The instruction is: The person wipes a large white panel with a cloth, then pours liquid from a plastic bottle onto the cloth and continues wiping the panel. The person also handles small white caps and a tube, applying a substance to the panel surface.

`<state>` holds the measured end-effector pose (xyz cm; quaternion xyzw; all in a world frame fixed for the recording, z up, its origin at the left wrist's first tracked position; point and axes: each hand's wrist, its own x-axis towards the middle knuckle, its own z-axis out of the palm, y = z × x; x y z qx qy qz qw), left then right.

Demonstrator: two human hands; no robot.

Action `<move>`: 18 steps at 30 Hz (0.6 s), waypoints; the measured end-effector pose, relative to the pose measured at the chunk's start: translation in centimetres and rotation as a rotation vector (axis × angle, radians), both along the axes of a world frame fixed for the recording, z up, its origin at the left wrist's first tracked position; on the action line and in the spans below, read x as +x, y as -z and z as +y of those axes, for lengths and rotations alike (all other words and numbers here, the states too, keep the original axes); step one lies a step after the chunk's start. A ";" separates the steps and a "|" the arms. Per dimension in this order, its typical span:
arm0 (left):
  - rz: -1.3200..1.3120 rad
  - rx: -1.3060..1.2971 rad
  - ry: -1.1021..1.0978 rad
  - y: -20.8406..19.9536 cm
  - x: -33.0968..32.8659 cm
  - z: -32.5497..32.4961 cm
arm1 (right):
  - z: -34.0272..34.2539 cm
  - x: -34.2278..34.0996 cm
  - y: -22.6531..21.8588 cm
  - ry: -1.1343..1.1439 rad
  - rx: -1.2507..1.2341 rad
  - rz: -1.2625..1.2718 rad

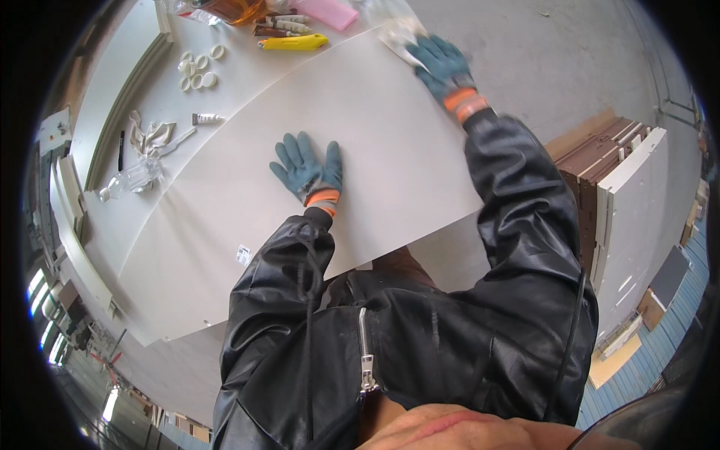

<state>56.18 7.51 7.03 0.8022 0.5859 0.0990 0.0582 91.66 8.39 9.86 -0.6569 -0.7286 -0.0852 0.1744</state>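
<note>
A large pale grey-white panel (390,157) lies in front of me. My left hand (304,166), in a teal and grey work glove with an orange cuff, rests flat on it with the fingers spread and holds nothing. At the panel's far right corner, my right hand (442,69), gloved alike and slightly blurred, holds a white cloth (401,39) against the surface. The cloth sticks out to the left of the fingers, and the rest of it is hidden beneath the glove. A small printed label (243,255) sits near the panel's left edge.
Beyond the panel lie a yellow utility knife (294,42), several small tubes (279,27), a pink block (330,12) and white caps (196,71). Left are a clear plastic bottle (133,178), a crumpled white rag (150,135) and a black pen (121,150). Stacked boards (611,172) stand right.
</note>
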 end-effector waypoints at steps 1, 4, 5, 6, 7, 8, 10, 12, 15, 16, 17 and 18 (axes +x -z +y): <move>-0.010 0.007 0.009 0.1 0.4 0.2 | -3.1 1.5 0.0 0.015 -0.032 0.022; -0.014 0.011 0.007 -0.1 0.5 -0.1 | -6.9 2.8 0.6 0.030 -0.059 0.013; -0.010 0.012 -0.002 -0.6 0.6 0.0 | -6.8 3.0 0.6 0.031 -0.048 0.001; -0.006 0.010 0.005 -0.5 0.7 0.0 | -5.9 2.6 0.5 0.018 -0.030 0.023; -0.009 0.004 0.008 -0.3 0.8 0.0 | -3.8 2.1 0.7 0.003 -0.011 0.045; -0.011 0.006 0.008 -0.3 0.9 0.1 | -1.2 1.5 0.6 -0.015 0.016 0.068; -0.004 -0.007 0.009 -0.3 0.7 -0.3 | 3.8 -0.1 0.5 -0.033 0.048 0.101; -0.003 -0.014 0.007 -0.3 0.7 -0.1 | 6.5 -1.6 0.5 0.027 0.010 0.038; -0.010 0.007 0.001 0.1 0.8 0.2 | 5.8 -0.4 0.9 0.004 0.003 0.025; -0.008 0.011 -0.002 0.2 0.8 0.1 | 5.3 0.2 1.3 -0.022 0.012 0.037; -0.006 0.016 -0.004 0.4 0.8 0.0 | 3.8 1.4 2.1 -0.056 0.027 0.033; 0.005 0.027 -0.030 0.5 0.2 0.0 | 1.8 1.4 2.0 -0.055 0.010 0.079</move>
